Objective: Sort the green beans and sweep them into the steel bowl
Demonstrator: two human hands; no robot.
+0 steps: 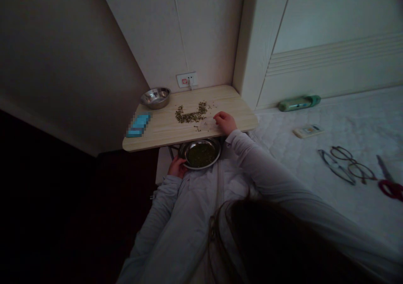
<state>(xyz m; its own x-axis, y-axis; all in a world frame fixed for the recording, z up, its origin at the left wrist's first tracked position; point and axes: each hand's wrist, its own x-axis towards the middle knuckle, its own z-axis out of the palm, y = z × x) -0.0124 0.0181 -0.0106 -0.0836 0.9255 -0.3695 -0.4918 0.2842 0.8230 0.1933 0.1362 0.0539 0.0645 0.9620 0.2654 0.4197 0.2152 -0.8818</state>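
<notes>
Gripping bowl [200,153] rim: left hand [176,166]; right hand [224,122] curled on table [163,128]; grip unclear

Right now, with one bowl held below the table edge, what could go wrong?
1. The bowl of greenish bits hangs off the table, gripped only at its rim by the left hand; it may tip.
2. The right hand rests beside the pile near the table edge; bits swept off could miss the bowl.
3. Dim light makes sorting errors likely.

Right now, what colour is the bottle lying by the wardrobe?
Green; the bottle shows best in the head view.
</notes>
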